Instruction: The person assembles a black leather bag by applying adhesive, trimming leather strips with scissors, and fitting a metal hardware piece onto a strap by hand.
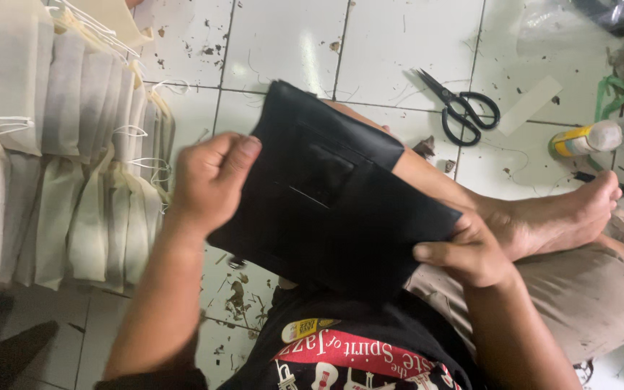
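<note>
I hold a flat black leather pouch (326,198) with a stitched pocket panel on its face, tilted over my lap. My left hand (211,180) grips its left edge with the thumb on top. At the lower right corner, my right hand (467,253) pinches it between thumb and fingers. Both hands are closed on the pouch. My bare foot (557,217) rests on the white tiled floor (283,43) behind the pouch.
Black scissors (464,108) lie open on the floor beyond the pouch. A glue bottle with a yellow label (594,137) lies at the right. Rows of cream cloth bags with white drawstrings (59,159) are stacked at the left. Thread scraps and dark spots litter the tiles.
</note>
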